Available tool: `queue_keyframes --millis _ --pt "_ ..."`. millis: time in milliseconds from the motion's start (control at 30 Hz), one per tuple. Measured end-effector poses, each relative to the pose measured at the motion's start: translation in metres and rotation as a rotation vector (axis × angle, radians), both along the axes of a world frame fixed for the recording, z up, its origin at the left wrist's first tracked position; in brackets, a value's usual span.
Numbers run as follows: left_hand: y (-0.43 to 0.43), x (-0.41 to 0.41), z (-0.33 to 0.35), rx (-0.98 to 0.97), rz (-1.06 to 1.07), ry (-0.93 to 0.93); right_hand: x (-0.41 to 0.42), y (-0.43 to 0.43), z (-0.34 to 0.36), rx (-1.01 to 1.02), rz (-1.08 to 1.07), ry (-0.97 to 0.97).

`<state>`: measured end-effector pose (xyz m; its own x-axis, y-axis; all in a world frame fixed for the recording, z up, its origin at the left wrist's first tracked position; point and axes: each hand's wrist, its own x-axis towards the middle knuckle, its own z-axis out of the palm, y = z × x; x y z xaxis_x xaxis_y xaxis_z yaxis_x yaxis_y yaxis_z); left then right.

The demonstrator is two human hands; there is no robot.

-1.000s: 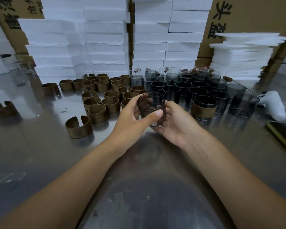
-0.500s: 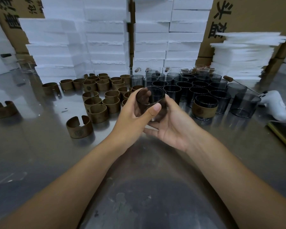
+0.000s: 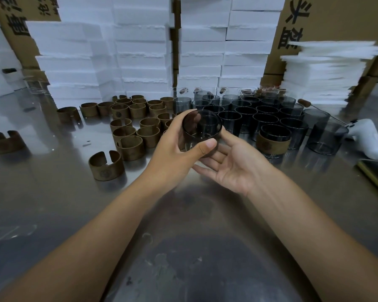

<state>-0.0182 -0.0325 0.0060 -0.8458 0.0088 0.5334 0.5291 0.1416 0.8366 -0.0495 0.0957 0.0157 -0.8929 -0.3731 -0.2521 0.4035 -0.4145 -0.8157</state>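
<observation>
table: shiny metal, under both hands.
foam blocks: white stacks, far beyond the hands.
smoked glasses: crowded rows just behind the right hand.
brown sleeves: split rings beyond the left hand.
left hand: thumb and fingers curled round the tumbler.
right hand: palm up, fingers loose beneath the tumbler's base, gripping nothing.
tumbler: dark, tilted, off the table.

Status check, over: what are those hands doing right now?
Left hand grips smoky glass above table. Right hand open beneath it. Brown sleeves lie left.
</observation>
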Motion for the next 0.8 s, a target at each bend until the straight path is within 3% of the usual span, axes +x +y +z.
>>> queue_keyframes --millis 233,467,800 --pt "0.002 0.001 -0.002 -0.043 -0.008 0.006 -0.003 0.0 0.001 -0.091 -0.102 0.059" --pt "0.005 0.002 0.0 -0.005 -0.013 0.002 -0.001 -0.001 0.002 -0.191 -0.056 0.127" --pt "0.007 0.004 0.002 0.094 -0.053 -0.025 0.012 -0.006 0.009 -0.124 0.016 0.079"
